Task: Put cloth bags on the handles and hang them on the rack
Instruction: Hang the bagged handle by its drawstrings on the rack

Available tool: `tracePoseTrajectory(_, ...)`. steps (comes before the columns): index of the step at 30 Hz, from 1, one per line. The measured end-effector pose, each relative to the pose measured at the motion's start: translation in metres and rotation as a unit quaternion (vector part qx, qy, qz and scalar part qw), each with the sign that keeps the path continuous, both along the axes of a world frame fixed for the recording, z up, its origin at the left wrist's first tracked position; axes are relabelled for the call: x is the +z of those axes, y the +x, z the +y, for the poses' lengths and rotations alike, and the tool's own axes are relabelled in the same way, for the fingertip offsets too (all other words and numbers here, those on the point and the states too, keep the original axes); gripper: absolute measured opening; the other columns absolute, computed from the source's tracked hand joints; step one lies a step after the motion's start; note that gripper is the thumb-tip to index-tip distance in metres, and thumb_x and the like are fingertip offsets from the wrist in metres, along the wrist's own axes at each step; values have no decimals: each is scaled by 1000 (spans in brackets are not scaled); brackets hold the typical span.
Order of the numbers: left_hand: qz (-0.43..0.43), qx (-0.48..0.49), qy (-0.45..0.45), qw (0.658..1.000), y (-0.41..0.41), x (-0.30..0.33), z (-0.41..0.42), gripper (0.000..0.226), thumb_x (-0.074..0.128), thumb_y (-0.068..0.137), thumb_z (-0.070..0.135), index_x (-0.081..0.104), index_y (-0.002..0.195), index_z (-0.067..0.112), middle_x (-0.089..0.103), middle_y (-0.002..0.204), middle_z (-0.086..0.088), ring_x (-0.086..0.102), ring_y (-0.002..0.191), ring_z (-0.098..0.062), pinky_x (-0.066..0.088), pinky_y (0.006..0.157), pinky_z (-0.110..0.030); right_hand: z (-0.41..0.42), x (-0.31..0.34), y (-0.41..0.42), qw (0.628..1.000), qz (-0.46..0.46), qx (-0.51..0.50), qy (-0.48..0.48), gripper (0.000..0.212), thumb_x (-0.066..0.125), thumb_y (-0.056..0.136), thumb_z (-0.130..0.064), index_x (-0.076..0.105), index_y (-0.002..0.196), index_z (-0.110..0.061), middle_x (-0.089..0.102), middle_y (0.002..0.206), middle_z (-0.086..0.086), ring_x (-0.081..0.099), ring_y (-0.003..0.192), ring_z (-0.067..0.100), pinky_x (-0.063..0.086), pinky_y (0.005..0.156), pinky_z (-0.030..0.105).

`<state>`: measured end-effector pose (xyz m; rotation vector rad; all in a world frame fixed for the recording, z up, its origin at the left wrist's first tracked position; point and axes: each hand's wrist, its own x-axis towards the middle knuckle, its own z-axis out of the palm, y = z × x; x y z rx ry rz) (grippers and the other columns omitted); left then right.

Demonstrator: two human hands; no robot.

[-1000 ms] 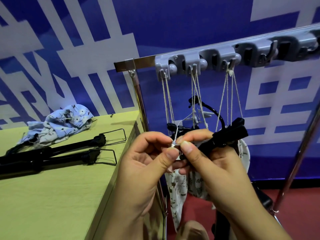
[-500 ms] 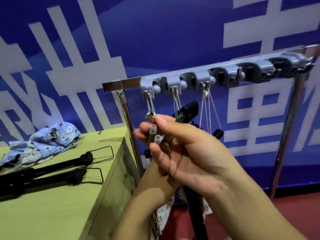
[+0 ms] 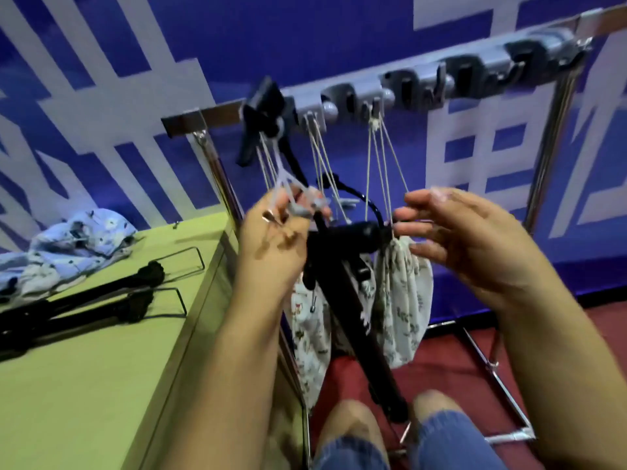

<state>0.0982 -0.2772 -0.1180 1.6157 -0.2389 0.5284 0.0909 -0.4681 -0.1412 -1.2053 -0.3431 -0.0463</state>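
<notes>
A long black handle point(image 3: 349, 310) leans steeply, its clamp end up at the left end of the grey hook strip point(image 3: 424, 83) on the metal rack. White cords run from that end down into my left hand point(image 3: 271, 239), which pinches them together with their grey tips. My right hand point(image 3: 461, 242) hovers with fingers spread, beside the cords of a leaf-print cloth bag point(image 3: 405, 300) hanging from a hook. A second printed bag point(image 3: 312, 330) hangs lower left, partly behind the handle and my left forearm.
A yellow-green table point(image 3: 101, 385) stands at the left, its corner close to the rack's post. On it lie two more black handles point(image 3: 88, 300) with wire loops and a crumpled blue floral cloth point(image 3: 68, 242). My knees are below, over red floor.
My hands have come apart: the right one let go and moved right, now open. The left keeps the cords. The handle's top now sits by the rack's left hook. The view tilted down.
</notes>
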Motion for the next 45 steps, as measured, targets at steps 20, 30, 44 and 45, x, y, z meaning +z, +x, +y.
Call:
tracePoseTrajectory(20, 158, 183, 595, 766, 62, 18, 209, 51, 51, 94, 34, 42, 138, 9, 31, 150, -13, 28, 139, -24, 23, 111, -30, 104, 8, 28, 962, -98, -122, -225, 81, 56, 32, -92, 54, 94, -41, 67, 83, -13, 66, 65, 13, 50, 62, 34)
tracePoseTrajectory(30, 371, 341, 661, 556, 144, 5, 388, 37, 44, 92, 27, 57, 127, 24, 28, 149, -12, 33, 133, -33, 29, 107, -41, 157, 7, 56, 957, -73, -105, -260, 47, 65, 50, -74, 54, 89, -50, 62, 88, -30, 65, 76, 12, 53, 61, 40)
tracePoseTrajectory(44, -56, 576, 245, 778, 120, 104, 376, 31, 39, 94, 15, 54, 114, -3, 55, 117, -15, 53, 107, -24, 40, 82, -17, 154, 4, 54, 967, -49, -78, -236, 17, 67, 80, -32, 54, 90, -29, 62, 81, -11, 62, 69, -3, 45, 61, 25)
tracePoseTrajectory(45, -113, 566, 250, 778, 118, 118, 374, 31, 41, 94, 19, 52, 117, 2, 51, 116, -6, 51, 103, -12, 39, 82, -8, 153, 4, 54, 967, -50, -76, -236, 17, 67, 80, -32, 54, 91, -29, 62, 81, -11, 63, 68, -1, 46, 62, 27)
